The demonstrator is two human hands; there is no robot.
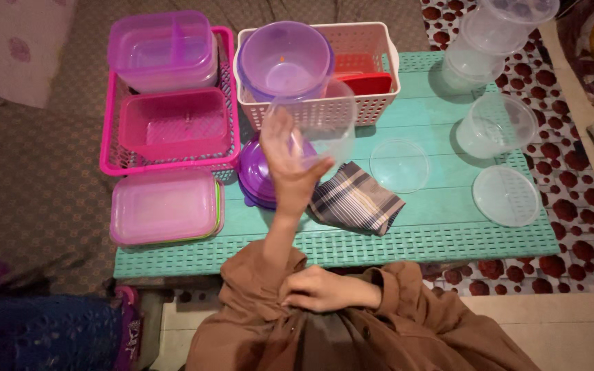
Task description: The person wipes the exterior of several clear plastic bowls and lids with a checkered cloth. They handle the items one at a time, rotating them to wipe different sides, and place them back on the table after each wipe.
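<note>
Over the teal slatted plastic table [448,237], the left hand [287,161] grips a clear round plastic tub [324,117] upright; the right hand [317,290], loosely curled and holding nothing, rests nearer the body.

A teal slatted surface [448,237] carries a pink basket [111,137] at the left with a purple divided container [163,48] and a pink tub [173,124] inside it. Just in front of that basket lies a flat pink lidded box [165,206]. A white basket [379,75] at the back holds a purple bowl [284,58] and a red lid [369,84]. A checked cloth [355,199] lies near the middle, beside a clear round lid [400,165]. At the right stand 1 clear tub [493,124], a second clear lid [507,196] and a stack of clear tubs [496,34].
</note>
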